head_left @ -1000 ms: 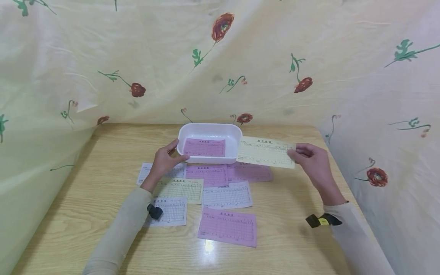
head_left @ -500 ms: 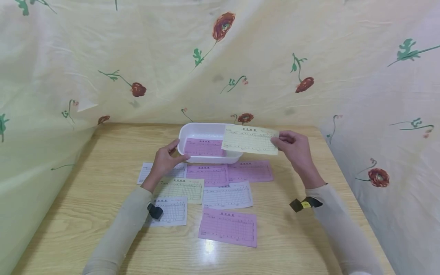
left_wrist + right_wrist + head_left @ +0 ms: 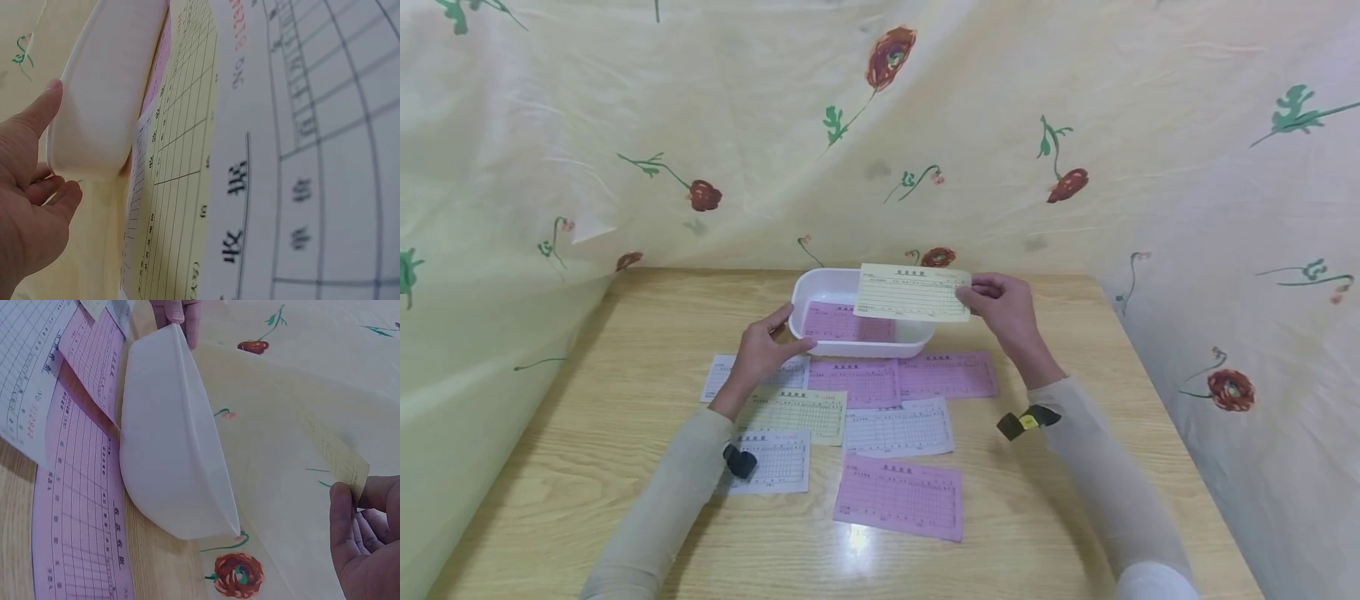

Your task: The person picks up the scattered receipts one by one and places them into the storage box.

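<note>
Right now the thin pale-yellow printed paper slip (image 3: pixel 913 292) hangs in the air over the right half of the white oval plastic tub (image 3: pixel 827 287), pinched at its right edge by the right hand (image 3: pixel 1004 305) — thumb and fingers curled on that edge, also visible in the right wrist view (image 3: pixel 365 537). Slip looks feather-light and floppy, likely to sag or flutter if held by one corner only; a short-edge pinch like this one seems the sensible hold, and creasing or tearing is the main risk. Surface probably slick, so a light but firm pinch.

Left hand (image 3: pixel 762 348) rests against the tub's left end, thumb on the rim, fingers relaxed along the wall — steadying, not clasping anything. Tub looks light and rigid, could slide on the glossy wooden table (image 3: pixel 587 417).

Inside the tub lies a pink printed slip (image 3: pixel 835 321). In front of the tub, more slips lie flat on the table — pink, white and yellow, some overlapping. Flowered cream cloth (image 3: pixel 625 125) hangs behind and at both sides.
</note>
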### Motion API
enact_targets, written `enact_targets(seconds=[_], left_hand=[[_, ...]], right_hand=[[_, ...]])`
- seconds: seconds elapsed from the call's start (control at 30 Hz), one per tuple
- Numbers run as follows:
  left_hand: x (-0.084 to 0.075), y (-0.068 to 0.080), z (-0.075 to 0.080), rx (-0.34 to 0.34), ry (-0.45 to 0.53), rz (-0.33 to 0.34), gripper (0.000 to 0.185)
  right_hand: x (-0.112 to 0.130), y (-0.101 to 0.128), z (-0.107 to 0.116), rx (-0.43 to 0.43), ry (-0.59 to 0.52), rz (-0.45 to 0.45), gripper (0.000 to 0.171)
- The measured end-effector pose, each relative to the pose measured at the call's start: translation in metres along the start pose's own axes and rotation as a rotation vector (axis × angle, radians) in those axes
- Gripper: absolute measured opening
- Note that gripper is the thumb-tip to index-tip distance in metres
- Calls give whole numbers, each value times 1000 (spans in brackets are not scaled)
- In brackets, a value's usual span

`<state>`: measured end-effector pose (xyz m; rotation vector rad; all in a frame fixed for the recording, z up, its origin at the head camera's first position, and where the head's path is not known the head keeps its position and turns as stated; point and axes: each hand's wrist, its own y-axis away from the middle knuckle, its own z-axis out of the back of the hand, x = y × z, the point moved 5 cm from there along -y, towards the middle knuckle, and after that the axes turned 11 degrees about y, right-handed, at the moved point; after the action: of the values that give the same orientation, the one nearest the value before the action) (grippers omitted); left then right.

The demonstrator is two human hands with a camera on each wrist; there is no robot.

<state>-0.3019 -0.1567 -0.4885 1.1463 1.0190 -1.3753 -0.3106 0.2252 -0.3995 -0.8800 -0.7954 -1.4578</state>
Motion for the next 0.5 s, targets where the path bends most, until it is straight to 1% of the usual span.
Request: enact_targets(seconds=[0.27,0.5], left_hand=[[2,-1,0,-3,-9,5,94],[1,0,-1,1,-3,22,93]], right_hand=[[4,-14,-21,24,-40,3,40],[11,-27,-45,41,-41,-32,36]])
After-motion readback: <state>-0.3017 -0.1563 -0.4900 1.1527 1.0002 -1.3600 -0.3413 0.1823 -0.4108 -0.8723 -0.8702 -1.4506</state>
